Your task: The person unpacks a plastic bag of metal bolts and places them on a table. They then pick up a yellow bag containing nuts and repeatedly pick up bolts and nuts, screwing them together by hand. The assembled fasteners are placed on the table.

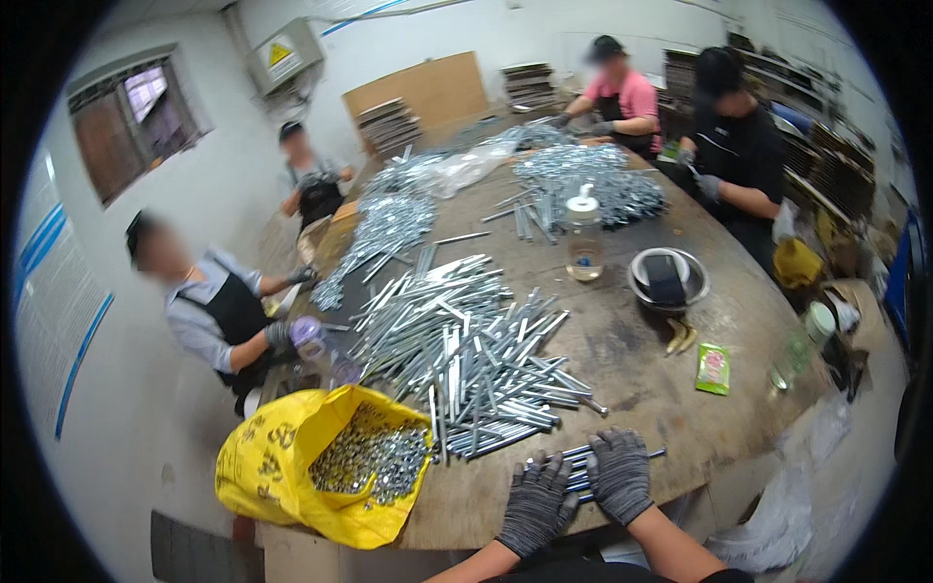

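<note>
At the near edge of the table, my left hand (537,507) and my right hand (620,474), both in grey knit gloves, lie over a small row of long metal bolts (577,473). The fingers of both hands are stretched out and rest on top of the bolts, which lie roughly side by side. My palms partly hide them. Just beyond and to the left spreads a big loose heap of similar silvery bolts (466,360). To the left of my hands, a yellow woven sack (267,481) lies open with small metal nuts (369,457) inside.
Farther along the wooden table (671,437) are a pump bottle (584,238), a metal bowl (698,299) with a phone on it, bananas (682,336), a green packet (712,369) and a clear bottle (792,358). More metal parts (389,228) lie beyond. Several people work around the table.
</note>
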`<state>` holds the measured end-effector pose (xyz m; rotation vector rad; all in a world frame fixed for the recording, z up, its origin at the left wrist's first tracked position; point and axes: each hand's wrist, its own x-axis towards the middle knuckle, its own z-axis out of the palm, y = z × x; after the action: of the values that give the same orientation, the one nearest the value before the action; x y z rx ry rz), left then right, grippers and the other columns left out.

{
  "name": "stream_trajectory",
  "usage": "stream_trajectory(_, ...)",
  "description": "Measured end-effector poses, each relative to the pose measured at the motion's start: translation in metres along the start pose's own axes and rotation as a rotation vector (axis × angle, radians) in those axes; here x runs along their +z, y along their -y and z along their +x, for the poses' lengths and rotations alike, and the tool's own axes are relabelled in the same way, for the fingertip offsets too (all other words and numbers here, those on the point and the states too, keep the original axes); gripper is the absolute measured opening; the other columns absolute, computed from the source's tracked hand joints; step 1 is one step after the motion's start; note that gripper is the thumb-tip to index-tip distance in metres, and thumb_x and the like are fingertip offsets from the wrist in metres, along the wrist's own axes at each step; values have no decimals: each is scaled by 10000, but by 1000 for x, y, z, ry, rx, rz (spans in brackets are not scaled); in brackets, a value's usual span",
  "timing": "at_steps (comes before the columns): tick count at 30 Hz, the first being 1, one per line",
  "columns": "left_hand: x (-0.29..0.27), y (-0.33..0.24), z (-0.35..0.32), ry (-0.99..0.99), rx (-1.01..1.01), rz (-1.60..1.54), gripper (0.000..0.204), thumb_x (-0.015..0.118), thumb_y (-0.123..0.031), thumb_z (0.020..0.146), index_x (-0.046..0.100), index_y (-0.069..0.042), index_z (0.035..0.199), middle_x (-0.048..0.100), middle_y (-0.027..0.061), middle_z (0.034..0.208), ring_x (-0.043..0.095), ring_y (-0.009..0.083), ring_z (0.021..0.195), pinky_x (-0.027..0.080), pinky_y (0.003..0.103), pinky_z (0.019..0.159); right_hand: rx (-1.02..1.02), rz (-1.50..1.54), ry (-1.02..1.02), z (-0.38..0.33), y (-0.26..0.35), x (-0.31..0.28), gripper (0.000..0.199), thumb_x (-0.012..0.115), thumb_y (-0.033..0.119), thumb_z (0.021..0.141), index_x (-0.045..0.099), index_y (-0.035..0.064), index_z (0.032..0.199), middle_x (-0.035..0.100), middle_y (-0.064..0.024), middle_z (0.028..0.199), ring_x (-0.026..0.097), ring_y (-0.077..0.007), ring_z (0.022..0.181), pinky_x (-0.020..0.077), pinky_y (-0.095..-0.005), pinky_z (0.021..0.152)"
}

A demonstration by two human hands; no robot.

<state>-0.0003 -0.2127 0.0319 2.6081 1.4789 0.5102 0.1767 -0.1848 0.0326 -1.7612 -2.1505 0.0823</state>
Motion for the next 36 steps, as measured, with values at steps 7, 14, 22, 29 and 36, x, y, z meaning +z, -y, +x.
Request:
stream_trajectory(7,4,-1,2,37,51,-57,763,562,-568,847,434,-54,1395,436,192,1421,348,362,1364,195,573,1122,8,12,-107,-10,-13,11,327,529,236,839,588,71,1116,558,-149,1172,451,-329,1215,227,-527,1122)
stream_trajectory(14,4,4,-2,24,-2,-68,730,564,-551,849,465,-51,1371,454,177,1410,377,359,1341,203,578,1116,46,115,-34,12,-4,-11,352,571,176,817,581,59,1149,566,-169,1154,476,-353,1147,327,-485,1031)
stream_trajectory(22,9,14,-7,-274,-2,-272,424,582,-242,889,548,-67,1274,541,167,1293,486,344,1224,299,522,1081,114,-19,86,100,-3,3,269,560,118,829,623,101,1090,580,-167,1164,605,-345,991,484,-462,857)
stream_trajectory(29,-239,-12,44,-313,663,-359,403,581,-111,827,581,-100,1230,624,108,1167,602,307,1074,466,419,974,201,-44,136,117,-29,27,173,567,145,858,644,123,1011,606,-142,1079,605,-328,992,502,-440,837)
stream_trajectory(36,-283,-61,43,-696,1030,-438,235,650,-195,769,664,-38,943,640,107,981,630,290,900,508,513,883,55,201,-106,109,-38,14,127,627,79,779,596,65,902,603,-179,905,573,-370,899,457,-473,807)
